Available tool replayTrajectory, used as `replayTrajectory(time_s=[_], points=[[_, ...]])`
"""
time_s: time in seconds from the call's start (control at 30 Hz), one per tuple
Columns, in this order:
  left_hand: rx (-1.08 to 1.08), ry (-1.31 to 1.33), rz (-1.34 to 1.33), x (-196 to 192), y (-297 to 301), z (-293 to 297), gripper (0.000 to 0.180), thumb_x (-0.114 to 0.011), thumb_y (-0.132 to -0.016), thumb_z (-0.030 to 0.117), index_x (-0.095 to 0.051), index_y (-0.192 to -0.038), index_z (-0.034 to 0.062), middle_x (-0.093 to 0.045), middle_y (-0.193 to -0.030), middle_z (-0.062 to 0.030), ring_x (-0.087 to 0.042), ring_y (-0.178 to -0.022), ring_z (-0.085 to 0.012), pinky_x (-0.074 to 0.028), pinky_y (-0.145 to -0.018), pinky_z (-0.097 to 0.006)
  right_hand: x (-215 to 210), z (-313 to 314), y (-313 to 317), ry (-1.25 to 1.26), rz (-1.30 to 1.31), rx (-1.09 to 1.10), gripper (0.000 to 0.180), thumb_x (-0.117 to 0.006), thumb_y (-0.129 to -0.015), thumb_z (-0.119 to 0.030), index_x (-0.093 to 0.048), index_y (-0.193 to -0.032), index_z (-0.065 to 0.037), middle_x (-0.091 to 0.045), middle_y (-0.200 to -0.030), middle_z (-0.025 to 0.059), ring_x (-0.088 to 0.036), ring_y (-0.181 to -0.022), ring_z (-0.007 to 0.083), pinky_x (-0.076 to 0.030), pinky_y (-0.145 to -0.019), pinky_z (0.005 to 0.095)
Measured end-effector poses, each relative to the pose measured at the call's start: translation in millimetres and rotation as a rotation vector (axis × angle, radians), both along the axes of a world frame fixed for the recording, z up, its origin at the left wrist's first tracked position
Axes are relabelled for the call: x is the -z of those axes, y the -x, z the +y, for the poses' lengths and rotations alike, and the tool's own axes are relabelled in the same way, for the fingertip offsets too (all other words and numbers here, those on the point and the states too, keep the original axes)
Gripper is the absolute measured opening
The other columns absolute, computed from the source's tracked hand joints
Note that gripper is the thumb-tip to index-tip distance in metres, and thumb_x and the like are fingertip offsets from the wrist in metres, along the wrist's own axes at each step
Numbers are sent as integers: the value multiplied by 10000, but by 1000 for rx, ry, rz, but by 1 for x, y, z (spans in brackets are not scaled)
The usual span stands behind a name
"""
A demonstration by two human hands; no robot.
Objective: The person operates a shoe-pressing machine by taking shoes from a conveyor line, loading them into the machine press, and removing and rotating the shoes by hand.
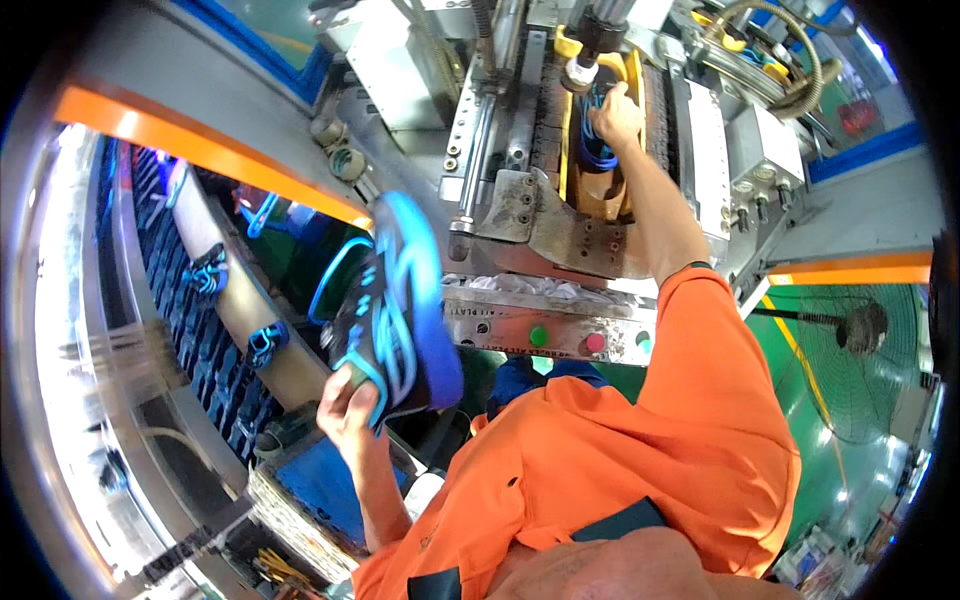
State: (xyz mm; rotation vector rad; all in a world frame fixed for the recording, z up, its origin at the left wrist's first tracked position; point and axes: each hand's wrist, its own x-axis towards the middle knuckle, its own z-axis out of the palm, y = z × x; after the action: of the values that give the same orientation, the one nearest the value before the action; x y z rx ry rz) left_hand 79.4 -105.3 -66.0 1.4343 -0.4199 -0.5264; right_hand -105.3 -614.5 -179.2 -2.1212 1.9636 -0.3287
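Left hand [345, 408] clamps a blue-and-black shoe [395, 305] by its heel, toe pointing up toward the press [560, 215]. Right hand [617, 112] is up on the press, fingers closed on a second shoe [598, 150] mounted there.

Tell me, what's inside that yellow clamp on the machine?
A shoe upper with blue laces sits in the yellow clamp; the right hand covers its top, so the rest is hidden.

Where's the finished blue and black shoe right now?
In the head view, the blue and black shoe is left of centre, held up in the left hand, just left of the machine's button panel.
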Motion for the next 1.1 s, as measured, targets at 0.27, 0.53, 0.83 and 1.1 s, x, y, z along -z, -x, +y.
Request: replayTrajectory(time_s=[0.27, 0.53, 0.83, 1.1], points=[[-678, -188, 121, 23, 87, 95, 364, -683, -729, 156, -634, -1042, -23, -646, -949, -87, -610, -846, -172, -479, -786, -290, 10, 94, 4, 629, -398, -478, 608, -715, -719, -187, -467, -1242, 1, -541, -1184, 263, -518, -1108, 407, -439, -931, 443], [-906, 60, 523, 51, 184, 131, 309, -671, -740, 123, -619, -997, -40, -648, -915, -105, -603, -832, -163, -471, -796, -282, 127, 321, -19, 151, -549, -1227, 226, -492, -873, -105, -611, -1060, -65, -591, -967, 135, -579, -860, 326, -484, -718, 385], [-1462, 245, 524, 81, 280, 237, 148, -692, -724, 55, -635, -855, 18, -651, -794, -53, -608, -688, -144, -479, -643, -276, 96, 332, -87, 91, -849, -1191, 221, -583, -880, -43, -614, -1095, -4, -620, -930, 109, -572, -744, 145, -469, -619, 278], [-1986, 180, 216, 101, 281, 408, 175, -694, -736, 120, -654, -806, -34, -661, -776, -74, -608, -686, -143, -476, -678, -241, -186, 598, -227, 211, -1284, -1972, 110, -594, -830, 79, -624, -926, 33, -628, -921, 100, -595, -794, 171, -496, -668, 253]])
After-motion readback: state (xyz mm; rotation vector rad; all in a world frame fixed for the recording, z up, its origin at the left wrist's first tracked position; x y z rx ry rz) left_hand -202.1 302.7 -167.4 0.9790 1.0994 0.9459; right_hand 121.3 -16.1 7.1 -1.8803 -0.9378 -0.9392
